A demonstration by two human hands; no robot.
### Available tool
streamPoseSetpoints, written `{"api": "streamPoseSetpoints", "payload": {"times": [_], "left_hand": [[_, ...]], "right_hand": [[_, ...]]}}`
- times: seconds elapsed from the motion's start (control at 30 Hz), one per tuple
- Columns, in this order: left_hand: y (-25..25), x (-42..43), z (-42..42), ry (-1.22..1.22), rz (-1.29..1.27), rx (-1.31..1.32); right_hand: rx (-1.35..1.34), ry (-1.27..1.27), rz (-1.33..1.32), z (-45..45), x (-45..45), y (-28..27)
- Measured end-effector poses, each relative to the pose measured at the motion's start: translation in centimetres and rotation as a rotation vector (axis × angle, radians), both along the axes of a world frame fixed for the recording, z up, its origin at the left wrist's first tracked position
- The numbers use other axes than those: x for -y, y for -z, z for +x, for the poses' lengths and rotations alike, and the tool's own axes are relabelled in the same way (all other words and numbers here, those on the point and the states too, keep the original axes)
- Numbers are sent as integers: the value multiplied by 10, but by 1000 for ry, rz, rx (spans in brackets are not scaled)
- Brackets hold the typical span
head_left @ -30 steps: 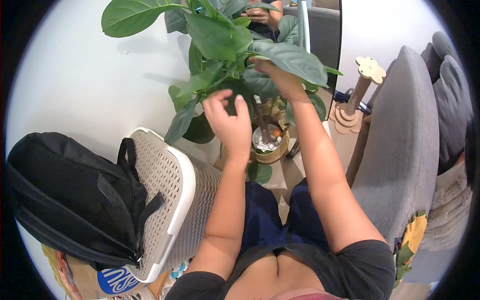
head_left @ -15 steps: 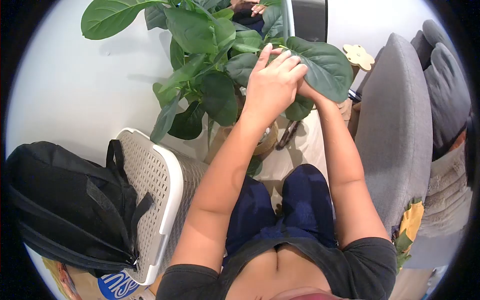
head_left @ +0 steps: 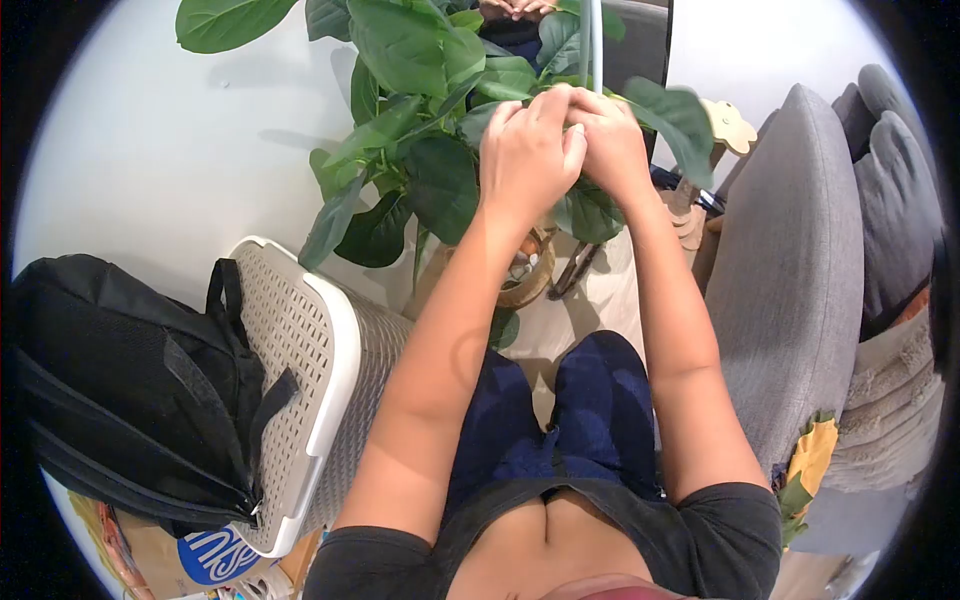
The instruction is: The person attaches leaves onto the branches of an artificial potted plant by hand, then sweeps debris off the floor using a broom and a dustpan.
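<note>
- The leafy plant (head_left: 408, 50) stands straight ahead of the person, its broad green leaves spreading from the top edge down toward the middle of the view.
- The left hand (head_left: 530, 155) is raised at the plant's right side, back of the hand toward the camera, fingers bent and thumb angled toward the other hand.
- The right hand (head_left: 612, 145) is close up against it, fingers curled inward; the two hands meet at the fingertips.
- Each grip has its fingers drawn in, but the hands hide what lies beneath, so I cannot tell whether either is clamped on a stem or leaf.
- A large leaf (head_left: 682, 125), slightly blurred, sticks out just beside the right hand, on its outer side.
- Below the hands, partly covered by the left forearm, a woven planter (head_left: 526, 292) with pale stones inside rests on the floor (head_left: 600, 300).
- To the left, a black backpack (head_left: 120, 370) lies on the lid of a woven-pattern hamper (head_left: 352, 340).
- To the right stands a grey sofa (head_left: 785, 270), with a post topped by a cream flower shape (head_left: 728, 126) near its far end.
</note>
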State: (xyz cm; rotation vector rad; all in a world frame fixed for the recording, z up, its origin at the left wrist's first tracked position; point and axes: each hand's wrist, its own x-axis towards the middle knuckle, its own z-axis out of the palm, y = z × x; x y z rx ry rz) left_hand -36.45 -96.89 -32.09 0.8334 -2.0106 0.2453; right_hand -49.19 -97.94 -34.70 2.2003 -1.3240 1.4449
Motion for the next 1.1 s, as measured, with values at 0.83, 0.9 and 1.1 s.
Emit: {"api": "streamPoseSetpoints", "payload": {"times": [0.83,0.9,1.1], "left_hand": [[227,-75,16,167,721,273],[242,-73,25,147,854,264],[283,-80,51,151,1058,200]], "right_hand": [[-650,672,1350,-113,-34,402],[-727,687,1254,-126,-23,425],[-1205,729,1181,-163,-11,449]]}}
